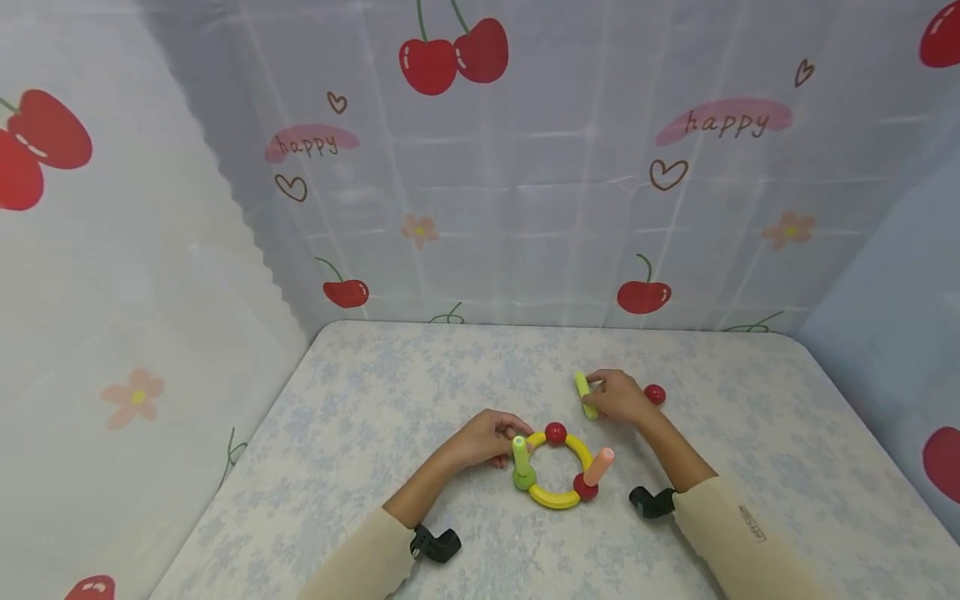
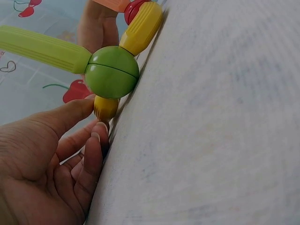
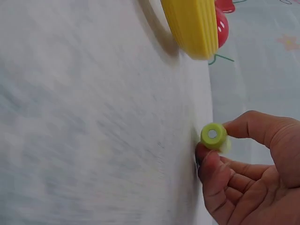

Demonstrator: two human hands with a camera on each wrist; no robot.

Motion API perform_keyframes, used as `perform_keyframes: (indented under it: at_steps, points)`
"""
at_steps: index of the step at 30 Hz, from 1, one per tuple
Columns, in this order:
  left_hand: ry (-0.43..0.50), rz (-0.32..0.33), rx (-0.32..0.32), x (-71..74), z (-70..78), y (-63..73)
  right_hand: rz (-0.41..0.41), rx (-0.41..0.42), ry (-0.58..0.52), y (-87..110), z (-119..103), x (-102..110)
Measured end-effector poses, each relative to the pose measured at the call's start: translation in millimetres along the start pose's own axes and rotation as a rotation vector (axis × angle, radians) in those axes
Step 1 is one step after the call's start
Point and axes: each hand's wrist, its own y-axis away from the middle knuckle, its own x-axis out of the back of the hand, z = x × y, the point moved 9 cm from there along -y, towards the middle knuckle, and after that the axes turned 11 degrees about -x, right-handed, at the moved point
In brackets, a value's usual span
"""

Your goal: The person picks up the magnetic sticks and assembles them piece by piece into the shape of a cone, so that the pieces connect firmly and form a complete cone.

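Note:
A ring on the table joins yellow curved rods (image 1: 555,499) with a green ball (image 1: 524,478) and two red balls, one at the back (image 1: 556,433) and one at the right (image 1: 586,487). From the green ball rises a light green rod (image 1: 521,455); an orange rod (image 1: 599,467) slants up from the right red ball. My left hand (image 1: 483,437) pinches the ring's left yellow curved rod (image 2: 105,108) between thumb and fingers, just beyond the green ball. Behind the ring, my right hand (image 1: 618,396) pinches a loose light green rod (image 3: 213,135) with a pale disc in its end.
A loose red ball (image 1: 655,394) lies just right of my right hand, partly behind the wrist. The patterned tabletop (image 1: 390,367) ends at a cherry-print curtain (image 1: 525,208) at the back. Black wrist cameras (image 1: 437,545) sit on both sleeves.

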Motion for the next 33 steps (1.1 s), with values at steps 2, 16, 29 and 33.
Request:
perform_keyframes:
  at_steps: [2,16,29,33]
  points:
    - [0.001,0.002,0.002,-0.8,0.4,-0.4,-0.001,0.01,-0.033,4.1,2,-1]
    - [0.007,-0.004,0.01,-3.0,-3.0,-1.4,-0.01,0.116,-0.17,23.2,1,-6]
    - [0.018,-0.007,0.012,-1.7,-3.9,-1.8,-0.061,0.287,-0.243,41.4,-18,-3]
    - [0.01,0.003,0.007,0.3,-4.1,-2.4,-0.052,0.315,-0.248,47.4,-27,-1]
